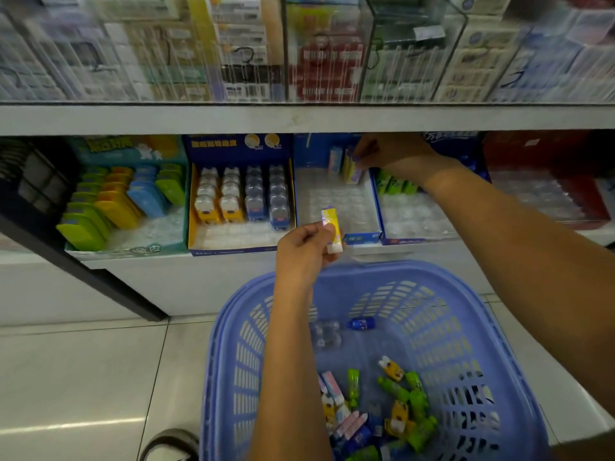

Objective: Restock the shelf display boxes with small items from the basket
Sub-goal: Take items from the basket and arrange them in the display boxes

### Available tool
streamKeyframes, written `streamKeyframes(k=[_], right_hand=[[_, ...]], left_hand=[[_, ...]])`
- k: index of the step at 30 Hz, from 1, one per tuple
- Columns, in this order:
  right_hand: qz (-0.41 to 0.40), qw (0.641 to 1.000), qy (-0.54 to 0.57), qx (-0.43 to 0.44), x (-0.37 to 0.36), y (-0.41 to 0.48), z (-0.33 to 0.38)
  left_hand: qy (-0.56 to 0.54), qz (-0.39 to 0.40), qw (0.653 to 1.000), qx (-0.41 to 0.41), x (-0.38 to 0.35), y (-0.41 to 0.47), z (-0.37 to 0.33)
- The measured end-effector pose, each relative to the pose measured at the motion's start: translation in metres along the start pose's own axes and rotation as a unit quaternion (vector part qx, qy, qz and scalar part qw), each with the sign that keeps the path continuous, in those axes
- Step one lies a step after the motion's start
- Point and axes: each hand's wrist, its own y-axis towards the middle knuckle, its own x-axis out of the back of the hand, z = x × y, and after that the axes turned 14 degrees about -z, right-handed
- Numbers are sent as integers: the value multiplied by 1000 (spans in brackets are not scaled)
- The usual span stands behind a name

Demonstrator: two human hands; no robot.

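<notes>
- Yellow wrapper, white cap at the lower end: this small item is pinched upright between the thumb and fingers of the left hand, just in front of the blue display box. It is probably staged as the next piece to go in.
- Under the shelf lip, the right hand grips a purple-and-yellow item at the box's back row, standing it beside a pink-and-blue one. Filling from the back likely keeps the front slots reachable.
- Most of the box's clear moulded tray shows bare pockets.
- On the floor right below sits the lavender basket, with green, pink, yellow and blue loose pieces heaped at its near end.
</notes>
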Motion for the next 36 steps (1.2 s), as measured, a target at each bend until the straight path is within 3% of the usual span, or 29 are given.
streamKeyframes(k=[6, 8, 11, 13, 16, 23, 25, 28, 31, 36], right_hand=[[-2, 999, -53, -2, -6, -2, 13], [-47, 998, -50, 0, -3, -14, 22], [-111, 989, 89, -46, -5, -49, 34], [-72, 970, 209, -98, -7, -82, 47], [-60, 967, 220, -111, -14, -109, 54], [-115, 970, 190, -99, -9, -104, 46], [-160, 973, 151, -71, -5, -96, 38], [-207, 970, 127, -36, 2, -77, 26], [-195, 975, 104, -8, -1, -57, 18], [-112, 992, 63, 17, -10, -36, 2]], left_hand=[[-23, 28, 999, 12, 4, -1, -4], [-31, 14, 999, -11, 2, -2, -6], [21, -64, 992, -104, -4, -2, -7], [99, -121, 969, -192, -9, -3, -4], [147, -146, 936, -283, -16, -11, 1], [169, -112, 908, -365, -24, -20, 7], [236, -65, 898, -364, -25, -18, 7], [419, -1, 837, -352, -29, -15, 10], [497, 25, 797, -342, -31, -16, 13], [491, 38, 804, -335, -29, -12, 11]])
